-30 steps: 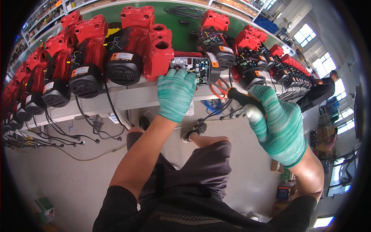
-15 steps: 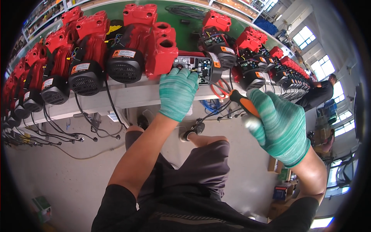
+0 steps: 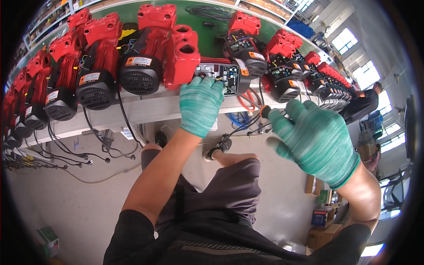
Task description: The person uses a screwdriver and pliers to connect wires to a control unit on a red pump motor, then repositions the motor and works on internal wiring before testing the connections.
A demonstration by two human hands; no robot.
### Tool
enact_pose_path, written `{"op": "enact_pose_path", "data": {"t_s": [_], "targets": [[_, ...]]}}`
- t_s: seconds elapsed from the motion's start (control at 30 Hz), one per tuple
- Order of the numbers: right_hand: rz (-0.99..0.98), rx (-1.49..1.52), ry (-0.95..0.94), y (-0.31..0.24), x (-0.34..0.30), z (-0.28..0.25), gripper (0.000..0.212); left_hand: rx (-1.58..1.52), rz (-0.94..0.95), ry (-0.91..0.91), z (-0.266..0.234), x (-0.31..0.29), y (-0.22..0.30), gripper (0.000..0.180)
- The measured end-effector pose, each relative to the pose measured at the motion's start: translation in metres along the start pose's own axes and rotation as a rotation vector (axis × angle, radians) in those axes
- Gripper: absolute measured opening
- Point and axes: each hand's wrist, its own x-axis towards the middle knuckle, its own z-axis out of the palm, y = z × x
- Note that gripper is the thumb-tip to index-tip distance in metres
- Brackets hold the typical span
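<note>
A red pump point(image 3: 182, 57) with a black motor lies on the bench in front of me, its control box point(image 3: 230, 76) uncovered so that a circuit board shows. My left hand point(image 3: 201, 105), in a green knitted glove, has its fingers bent together over the box's near left edge; what the fingertips press or pinch is hidden. In my right hand point(image 3: 316, 137), also gloved, is a screwdriver point(image 3: 265, 111). Its orange and black handle is mostly covered by the fingers, and the shaft slants left toward the board. Contact of its tip with a screw cannot be made out.
More red pumps with black motors point(image 3: 96, 90) line the bench on both sides. Power cables point(image 3: 126, 119) hang off the front edge. A red cable loop point(image 3: 248, 99) lies right of the box. Cartons point(image 3: 324, 236) stand on the floor at right; another person point(image 3: 364, 104) is farther off.
My right hand has rolled round the screwdriver, so less of the handle shows. The screwdriver still points at the box. My left hand stays at the box's edge.
</note>
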Motion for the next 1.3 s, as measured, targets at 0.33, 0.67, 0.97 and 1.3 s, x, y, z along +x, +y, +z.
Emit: {"op": "enact_pose_path", "data": {"t_s": [0.33, 0.67, 0.97, 1.3], "targets": [[0.480, 0.851, -0.009, 0.009, -0.001, 0.015, 0.035, 0.024, 0.007, -0.017, -0.002, 0.002, 0.002, 0.013], [0.498, 0.919, -0.010, 0.007, 0.008, 0.017, 0.035, 0.029, -0.022, -0.068, -0.001, 0.002, 0.003, 0.015], [-0.027, -0.065, -0.235, -0.004, 0.020, 0.004, 0.035, 0.030, -0.016, -0.094, 0.000, 0.001, 0.001, 0.015], [0.147, 0.084, -0.177, 0.002, 0.023, 0.011, 0.017, 0.002, -0.023, -0.079, 0.003, 0.000, -0.001, 0.015]]}}
